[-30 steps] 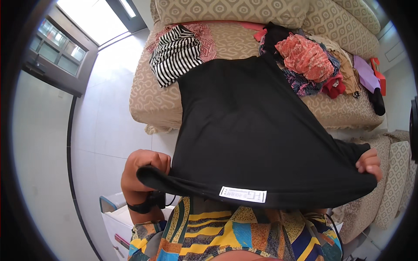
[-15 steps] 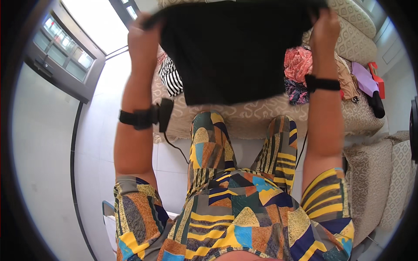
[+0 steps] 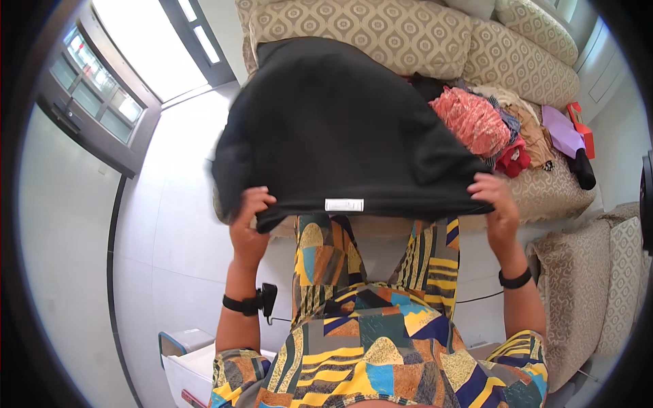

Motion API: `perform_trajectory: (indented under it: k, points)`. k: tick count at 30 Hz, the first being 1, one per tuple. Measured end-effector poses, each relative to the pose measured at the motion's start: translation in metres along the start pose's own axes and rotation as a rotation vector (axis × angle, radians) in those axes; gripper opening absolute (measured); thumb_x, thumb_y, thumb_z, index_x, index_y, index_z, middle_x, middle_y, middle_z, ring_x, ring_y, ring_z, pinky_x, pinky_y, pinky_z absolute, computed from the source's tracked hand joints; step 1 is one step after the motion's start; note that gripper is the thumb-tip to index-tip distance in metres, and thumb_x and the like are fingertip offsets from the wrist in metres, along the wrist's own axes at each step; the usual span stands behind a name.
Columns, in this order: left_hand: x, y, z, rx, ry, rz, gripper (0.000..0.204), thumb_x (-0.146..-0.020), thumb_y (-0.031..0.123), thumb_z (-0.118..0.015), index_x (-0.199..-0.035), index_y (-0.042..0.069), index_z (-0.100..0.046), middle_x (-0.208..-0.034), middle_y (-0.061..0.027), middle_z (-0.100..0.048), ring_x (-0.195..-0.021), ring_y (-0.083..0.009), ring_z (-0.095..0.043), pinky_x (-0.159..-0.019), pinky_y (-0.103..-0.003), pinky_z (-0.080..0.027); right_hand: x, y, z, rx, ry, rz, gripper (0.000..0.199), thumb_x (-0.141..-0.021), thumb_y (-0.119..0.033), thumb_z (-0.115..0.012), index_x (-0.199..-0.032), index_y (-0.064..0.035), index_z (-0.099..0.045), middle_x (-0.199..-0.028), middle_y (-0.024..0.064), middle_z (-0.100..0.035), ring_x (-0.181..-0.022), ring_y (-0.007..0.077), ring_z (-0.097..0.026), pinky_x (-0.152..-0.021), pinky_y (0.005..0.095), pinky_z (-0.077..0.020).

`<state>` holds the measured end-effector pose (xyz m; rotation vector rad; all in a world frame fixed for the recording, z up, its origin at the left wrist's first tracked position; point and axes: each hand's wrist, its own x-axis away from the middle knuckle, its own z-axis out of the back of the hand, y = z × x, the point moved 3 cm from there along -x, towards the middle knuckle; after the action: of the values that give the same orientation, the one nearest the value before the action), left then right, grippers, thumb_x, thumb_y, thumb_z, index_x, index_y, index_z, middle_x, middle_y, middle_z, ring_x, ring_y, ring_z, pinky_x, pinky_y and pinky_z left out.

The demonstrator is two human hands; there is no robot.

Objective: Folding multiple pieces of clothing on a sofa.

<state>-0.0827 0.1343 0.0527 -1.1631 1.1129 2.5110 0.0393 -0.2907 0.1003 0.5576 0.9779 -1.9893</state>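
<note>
I hold a large black garment (image 3: 340, 129) spread out in front of me, over the beige patterned sofa (image 3: 381, 30). My left hand (image 3: 248, 217) grips its near edge on the left, and my right hand (image 3: 495, 200) grips the near edge on the right. A small white label (image 3: 344, 205) shows on the near hem between my hands. Both wrists wear black bands. The cloth hides most of the sofa seat behind it.
A pile of mixed clothes (image 3: 490, 122) in red, pink, tan and purple lies on the sofa's right half. A second sofa piece (image 3: 585, 285) stands at the right. A white bin (image 3: 194, 360) sits on the tiled floor at lower left. Glass doors (image 3: 102, 95) are at upper left.
The garment was near my lap, then lifted high with arms stretched out. Now my hands have come back down toward me and the cloth billows over the sofa.
</note>
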Motion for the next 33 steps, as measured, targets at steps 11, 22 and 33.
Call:
perform_trajectory:
  k: [11, 22, 33]
  points:
    - [0.097, 0.003, -0.008, 0.002, -0.193, 0.407, 0.010, -0.076, -0.004, -0.067, -0.081, 0.000, -0.061, -0.092, -0.0084, -0.069, -0.104, -0.0297, -0.062, -0.092, -0.038, -0.047, 0.097, 0.001, -0.041, 0.029, -0.014, -0.268, 0.007, -0.088, -0.002, -0.055, -0.092, -0.0014, -0.061, -0.095, 0.0126, -0.068, -0.099, 0.0357, -0.062, -0.090, 0.0412, -0.0481]
    - [0.088, 0.037, 0.021, -0.031, -0.296, 0.491, 0.011, -0.072, 0.002, -0.071, -0.078, 0.000, -0.063, -0.086, -0.0093, -0.068, -0.090, -0.0260, -0.064, -0.079, -0.034, -0.050, 0.109, -0.025, -0.012, 0.186, 0.270, -0.204, 0.019, -0.097, -0.016, -0.050, -0.089, -0.0020, -0.059, -0.084, 0.0110, -0.063, -0.087, 0.0304, -0.059, -0.082, 0.0398, -0.0469]
    - [0.089, 0.047, 0.029, 0.286, -1.018, 1.016, 0.010, -0.076, 0.005, -0.068, -0.078, -0.001, -0.060, -0.072, -0.0099, -0.061, -0.070, -0.0146, -0.057, -0.070, -0.027, -0.047, 0.159, -0.022, 0.003, 0.138, 0.515, -0.361, 0.021, -0.095, -0.020, -0.055, -0.083, -0.0030, -0.053, -0.079, 0.0096, -0.056, -0.075, 0.0220, -0.053, -0.071, 0.0327, -0.0423]
